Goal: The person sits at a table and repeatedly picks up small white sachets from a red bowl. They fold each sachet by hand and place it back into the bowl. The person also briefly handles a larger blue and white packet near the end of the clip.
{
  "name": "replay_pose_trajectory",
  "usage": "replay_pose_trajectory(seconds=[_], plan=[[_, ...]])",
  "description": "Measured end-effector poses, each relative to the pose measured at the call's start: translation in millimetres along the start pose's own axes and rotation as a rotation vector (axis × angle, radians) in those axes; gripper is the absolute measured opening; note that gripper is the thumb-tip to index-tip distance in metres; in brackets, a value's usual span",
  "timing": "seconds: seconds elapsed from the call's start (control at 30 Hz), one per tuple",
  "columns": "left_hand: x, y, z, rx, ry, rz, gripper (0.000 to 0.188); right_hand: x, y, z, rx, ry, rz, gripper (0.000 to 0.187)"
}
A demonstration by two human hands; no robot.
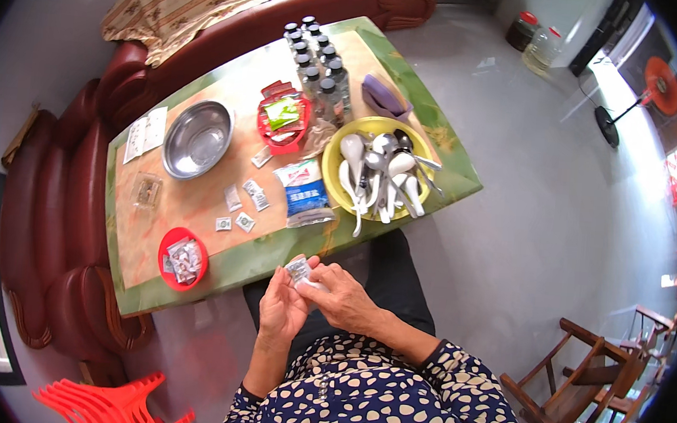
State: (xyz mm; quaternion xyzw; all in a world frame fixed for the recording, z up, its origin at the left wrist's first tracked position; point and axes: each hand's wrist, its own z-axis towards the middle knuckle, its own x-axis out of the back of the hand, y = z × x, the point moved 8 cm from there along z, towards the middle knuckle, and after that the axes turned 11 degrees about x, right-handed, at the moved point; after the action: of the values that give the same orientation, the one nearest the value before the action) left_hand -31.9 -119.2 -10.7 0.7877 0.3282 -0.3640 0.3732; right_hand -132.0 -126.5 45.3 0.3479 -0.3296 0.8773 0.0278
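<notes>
Just off the table's near edge, over my lap, both hands meet on a small white sachet (pixel 299 270) with dark print. The fingertips of my left hand (pixel 283 306) pinch its left side. My right hand (pixel 348 297) grips it from the right, its fingers curled over part of it. Several similar sachets (pixel 256 195) lie loose on the table, and more fill a red bowl (pixel 202 273) at the near left corner. Closest to my hands on the tabletop is a blue and white plastic packet (pixel 305 195).
A yellow basin (pixel 330 181) of spoons and ladles sits at the right table edge. Beyond it stand capped bottles (pixel 327 99) and a purple container (pixel 385 97). Further left are a red basket (pixel 283 148) of packets, a steel bowl (pixel 199 138) and a clear box (pixel 147 192). Wooden stools (pixel 580 374) stand right.
</notes>
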Motion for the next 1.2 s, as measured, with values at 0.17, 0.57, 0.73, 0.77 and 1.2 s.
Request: replay_pose_trajectory(seconds=[0.17,0.57,0.73,0.77,1.2], plan=[[13,-9,4,0.009,-0.134,-0.082,0.044,8,8,10,-0.085,0.164,-0.192,0.037],[-4,-14,8,0.017,0.004,-0.015,0.042,10,15,5,-0.082,0.203,-0.158,0.040],[-7,-12,6,0.019,-0.074,0.018,0.043,14,18,11,-0.153,0.168,-0.232,0.043],[-13,-14,7,0.056,-0.131,-0.003,0.043,16,16,9,-0.127,0.168,-0.239,0.042],[17,2,1,-0.030,0.098,-0.138,0.043,29,25,-1,-0.226,0.119,0.302,0.031]])
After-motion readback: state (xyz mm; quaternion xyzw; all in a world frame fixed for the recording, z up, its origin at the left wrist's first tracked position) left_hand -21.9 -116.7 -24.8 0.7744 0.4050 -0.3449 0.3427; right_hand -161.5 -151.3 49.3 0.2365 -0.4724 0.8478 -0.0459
